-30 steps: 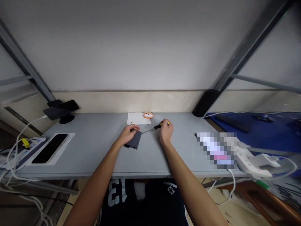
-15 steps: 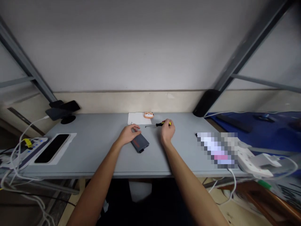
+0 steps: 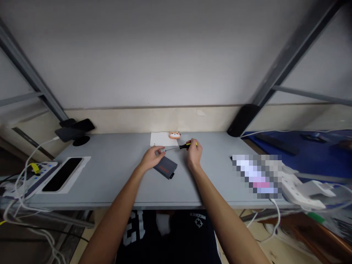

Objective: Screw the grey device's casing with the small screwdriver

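Observation:
A small dark grey box (image 3: pixel 166 168) with an orange label lies flat on the grey table (image 3: pixel 115 176). My left hand (image 3: pixel 150 157) rests on its far left end, fingers curled over it. My right hand (image 3: pixel 194 154) grips a screwdriver (image 3: pixel 178 147) with a black and yellow handle. Its thin shaft points left, and the tip sits close to my left fingers at the box's far edge. A white sheet of paper (image 3: pixel 160 139) lies just behind, with a small orange figure (image 3: pixel 174 135) at its right corner.
At the left edge lie a black phone (image 3: pixel 62 174) on white paper and a power strip (image 3: pixel 30 174) with white cables. A black stand (image 3: pixel 74 129) sits at the back left. A white power strip (image 3: pixel 305 185) lies on the right, beside a blurred patch.
The grey box has turned under my left hand, its near end swinging to the right and its orange label now showing. The screwdriver tip moved left toward my left fingers.

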`<action>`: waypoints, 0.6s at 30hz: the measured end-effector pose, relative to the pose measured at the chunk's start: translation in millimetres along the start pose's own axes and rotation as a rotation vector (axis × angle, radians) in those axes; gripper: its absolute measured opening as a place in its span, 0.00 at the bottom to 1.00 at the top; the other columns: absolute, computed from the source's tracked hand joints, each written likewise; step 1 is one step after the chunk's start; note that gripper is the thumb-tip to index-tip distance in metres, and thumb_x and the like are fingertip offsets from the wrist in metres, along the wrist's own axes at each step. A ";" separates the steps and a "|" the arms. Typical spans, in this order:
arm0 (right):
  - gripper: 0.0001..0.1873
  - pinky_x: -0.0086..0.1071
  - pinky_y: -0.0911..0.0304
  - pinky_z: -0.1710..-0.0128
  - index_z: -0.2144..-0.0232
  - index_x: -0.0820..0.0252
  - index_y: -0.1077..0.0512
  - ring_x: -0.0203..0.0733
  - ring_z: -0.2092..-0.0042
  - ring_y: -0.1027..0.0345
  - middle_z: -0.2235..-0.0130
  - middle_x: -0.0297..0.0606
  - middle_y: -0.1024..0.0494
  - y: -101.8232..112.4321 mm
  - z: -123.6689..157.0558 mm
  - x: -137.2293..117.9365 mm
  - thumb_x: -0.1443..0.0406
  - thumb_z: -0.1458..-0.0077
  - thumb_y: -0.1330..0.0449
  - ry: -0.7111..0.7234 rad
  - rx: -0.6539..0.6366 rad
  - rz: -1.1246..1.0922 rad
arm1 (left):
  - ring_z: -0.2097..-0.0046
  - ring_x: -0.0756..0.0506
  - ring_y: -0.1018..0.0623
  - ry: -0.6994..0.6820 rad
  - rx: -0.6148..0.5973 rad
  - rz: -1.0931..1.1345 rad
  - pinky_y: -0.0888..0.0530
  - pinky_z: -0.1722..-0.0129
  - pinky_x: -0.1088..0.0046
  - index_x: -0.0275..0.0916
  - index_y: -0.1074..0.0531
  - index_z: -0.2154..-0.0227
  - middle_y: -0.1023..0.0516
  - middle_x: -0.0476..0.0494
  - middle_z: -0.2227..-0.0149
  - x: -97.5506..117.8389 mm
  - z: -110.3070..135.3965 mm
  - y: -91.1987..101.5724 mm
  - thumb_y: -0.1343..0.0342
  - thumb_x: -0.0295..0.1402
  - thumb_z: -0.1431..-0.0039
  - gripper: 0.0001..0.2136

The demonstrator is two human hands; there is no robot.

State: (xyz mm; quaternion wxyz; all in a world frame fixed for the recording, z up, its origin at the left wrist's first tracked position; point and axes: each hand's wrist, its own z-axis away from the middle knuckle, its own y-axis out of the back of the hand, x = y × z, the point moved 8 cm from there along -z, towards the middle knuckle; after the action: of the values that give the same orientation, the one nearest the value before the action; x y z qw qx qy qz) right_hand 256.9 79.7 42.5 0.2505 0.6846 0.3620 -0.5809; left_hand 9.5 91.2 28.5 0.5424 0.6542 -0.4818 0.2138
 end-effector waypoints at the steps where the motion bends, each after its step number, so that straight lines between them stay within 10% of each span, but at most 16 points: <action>1: 0.18 0.32 0.41 0.71 0.74 0.58 0.28 0.39 0.72 0.39 0.76 0.32 0.31 -1.9 0.9 -0.3 0.54 0.41 0.49 -0.002 -0.015 -0.010 | 0.64 0.45 0.23 -0.003 -0.011 0.000 0.26 0.59 0.70 0.43 0.19 0.52 0.19 0.44 0.61 0.0 0.0 -1.5 0.41 0.38 0.37 0.13; 18: 0.16 0.31 0.43 0.74 0.75 0.58 0.28 0.38 0.73 0.39 0.76 0.32 0.32 -5.3 5.3 -2.8 0.55 0.43 0.47 -0.031 -0.039 -0.069 | 0.64 0.44 0.21 0.005 -0.054 0.023 0.26 0.62 0.70 0.39 0.19 0.65 0.17 0.44 0.65 5.8 -0.2 -5.7 0.44 0.39 0.35 0.12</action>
State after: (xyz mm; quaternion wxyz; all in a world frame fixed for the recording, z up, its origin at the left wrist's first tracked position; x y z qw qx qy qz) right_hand 249.3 78.3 44.6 0.2490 0.6576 0.3929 -0.5926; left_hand 17.0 88.7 30.3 0.5586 0.6332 -0.4935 0.2084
